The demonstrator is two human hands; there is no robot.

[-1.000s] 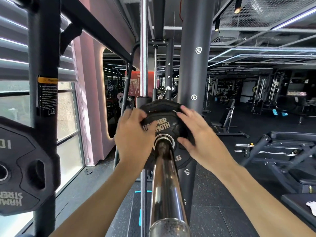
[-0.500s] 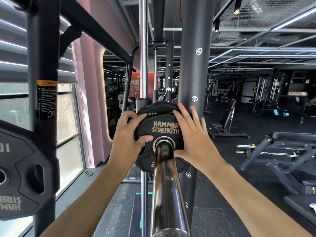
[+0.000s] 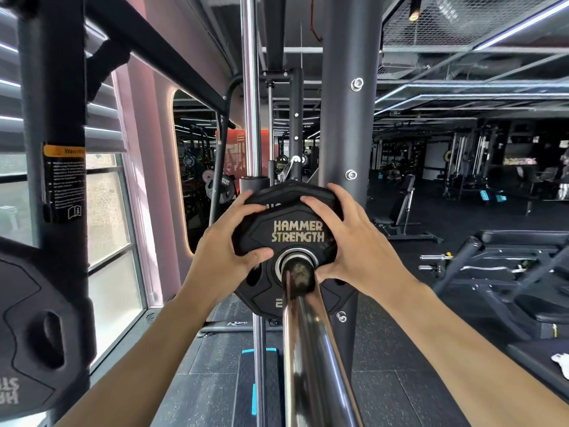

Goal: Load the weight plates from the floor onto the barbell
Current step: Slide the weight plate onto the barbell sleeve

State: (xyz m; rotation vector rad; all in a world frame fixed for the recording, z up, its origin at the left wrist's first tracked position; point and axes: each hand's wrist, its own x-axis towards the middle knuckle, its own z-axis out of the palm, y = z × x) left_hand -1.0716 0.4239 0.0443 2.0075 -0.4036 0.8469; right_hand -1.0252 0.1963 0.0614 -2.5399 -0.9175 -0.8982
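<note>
Both hands are clamped on the plate: the left hand (image 3: 229, 257) grips its left edge with fingers over the top rim and thumb on the face, and the right hand (image 3: 351, 241) curls over the upper right rim with its thumb low beside the hub. The plate (image 3: 295, 241) sits threaded on the bar (image 3: 311, 349), far up the sleeve near the rack post (image 3: 345, 118), with more black plate edge visible behind it. How close it sits to that, I cannot tell. The main risk is pinched fingers: those wrapped over the rim could be caught between this plate and whatever lies behind if it is pushed home hard. An uneven shove could also cock the plate on the sleeve and jam it short of seated. Another plate (image 3: 37, 328) hangs at the left.
</note>
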